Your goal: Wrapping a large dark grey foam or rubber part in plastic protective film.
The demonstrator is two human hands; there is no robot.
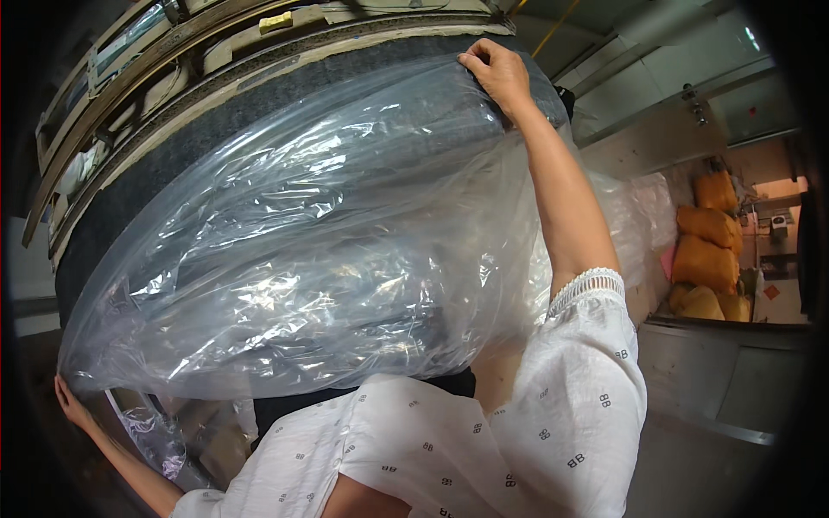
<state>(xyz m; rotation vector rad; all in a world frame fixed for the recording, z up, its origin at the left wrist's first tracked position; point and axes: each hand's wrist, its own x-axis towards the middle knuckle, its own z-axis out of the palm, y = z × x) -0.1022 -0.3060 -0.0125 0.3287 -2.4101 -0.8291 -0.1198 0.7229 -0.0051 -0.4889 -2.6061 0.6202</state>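
A large, clear plastic sheet [285,285] is spread wide between my two hands, wrinkled and shiny; whether it is a bag or a single layer I cannot tell. My right hand [499,76] reaches far forward and pinches its far edge between thumb and fingers. At the far left, low in the view, my left hand [71,403] grips the near corner of the plastic, its fingertips partly hidden by it. Beneath the sheet lies a table covered in dark grey cloth [363,73], showing along the far side.
Wooden rails [138,78] and a shelf run behind the table, with a small yellow object [276,23] on top. More clear plastic [643,211] trails off to the right. Stuffed orange sacks [706,259] are piled near a doorway. Pale cabinets [648,73] stand at the back right.
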